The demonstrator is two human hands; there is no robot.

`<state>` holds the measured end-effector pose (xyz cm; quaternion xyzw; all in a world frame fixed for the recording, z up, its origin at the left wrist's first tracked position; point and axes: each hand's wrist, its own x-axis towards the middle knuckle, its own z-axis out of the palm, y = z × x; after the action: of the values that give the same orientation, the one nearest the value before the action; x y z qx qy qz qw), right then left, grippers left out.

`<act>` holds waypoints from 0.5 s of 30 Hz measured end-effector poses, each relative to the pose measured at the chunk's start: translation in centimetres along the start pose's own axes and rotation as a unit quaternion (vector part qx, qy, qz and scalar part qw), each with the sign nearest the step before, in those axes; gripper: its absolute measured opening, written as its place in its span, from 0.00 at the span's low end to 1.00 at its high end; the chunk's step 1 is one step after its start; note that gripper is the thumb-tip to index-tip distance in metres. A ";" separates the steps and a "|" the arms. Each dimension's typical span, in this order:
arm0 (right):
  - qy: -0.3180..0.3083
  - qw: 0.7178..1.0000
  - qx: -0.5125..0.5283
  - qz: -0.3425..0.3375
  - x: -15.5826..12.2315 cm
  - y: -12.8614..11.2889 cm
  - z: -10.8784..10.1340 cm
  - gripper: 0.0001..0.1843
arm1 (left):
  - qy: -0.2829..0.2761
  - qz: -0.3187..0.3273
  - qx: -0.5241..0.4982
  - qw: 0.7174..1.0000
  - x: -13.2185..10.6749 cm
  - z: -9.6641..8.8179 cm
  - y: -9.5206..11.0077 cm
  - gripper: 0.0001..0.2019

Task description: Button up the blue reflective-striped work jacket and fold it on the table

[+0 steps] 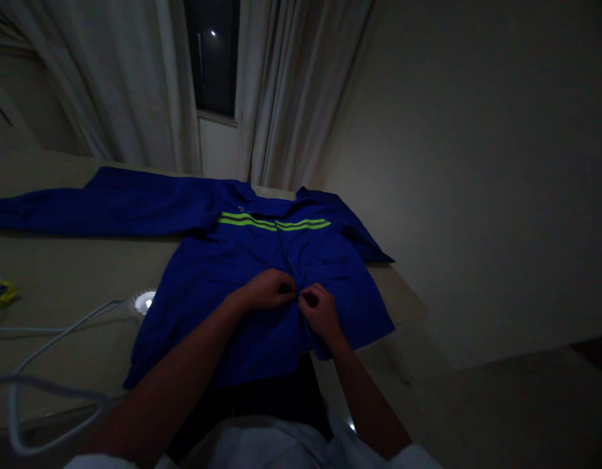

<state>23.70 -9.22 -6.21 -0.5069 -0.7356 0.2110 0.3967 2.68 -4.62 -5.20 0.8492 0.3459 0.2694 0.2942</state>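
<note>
A blue work jacket [242, 254] with yellow-green stripes across the chest lies spread on the table, its collar at the far side. One sleeve stretches out to the left; the other hangs off to the right. My left hand [270, 288] pinches the front edge of the jacket at its lower middle. Close beside it, my right hand [320, 310] pinches the facing edge. The fingertips of both hands almost meet at the front opening. Any button or fastener between them is too small and dark to make out.
A white cable [61, 331] loops over the left of the table [76, 267], near a round white lit object [144, 301] and a yellow item [8, 294]. Curtains [291, 85] and a dark window [213, 58] stand behind. A wall [477, 163] rises on the right.
</note>
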 end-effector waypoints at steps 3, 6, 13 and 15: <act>0.001 1.000 0.002 -0.010 -0.1 -0.1 0.0 0.03 | -0.001 -0.010 0.009 1.000 -0.1 0.0 0.1 0.07; 0.002 1.000 0.024 -0.013 -0.2 -0.1 -0.2 0.05 | -0.013 -0.013 0.018 1.000 0.0 -0.1 0.1 0.07; -0.006 0.998 0.065 -0.009 0.0 0.1 -0.8 0.13 | -0.027 -0.021 0.075 0.997 0.0 -0.3 0.9 0.07; -0.012 0.997 0.075 0.003 0.2 0.3 -0.8 0.13 | -0.021 -0.026 0.056 0.998 -0.1 -0.4 1.0 0.07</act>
<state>24.48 -9.02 -5.89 -0.4750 -0.7212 0.2730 0.4240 2.82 -5.16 -4.29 0.8603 0.3764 0.2244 0.2605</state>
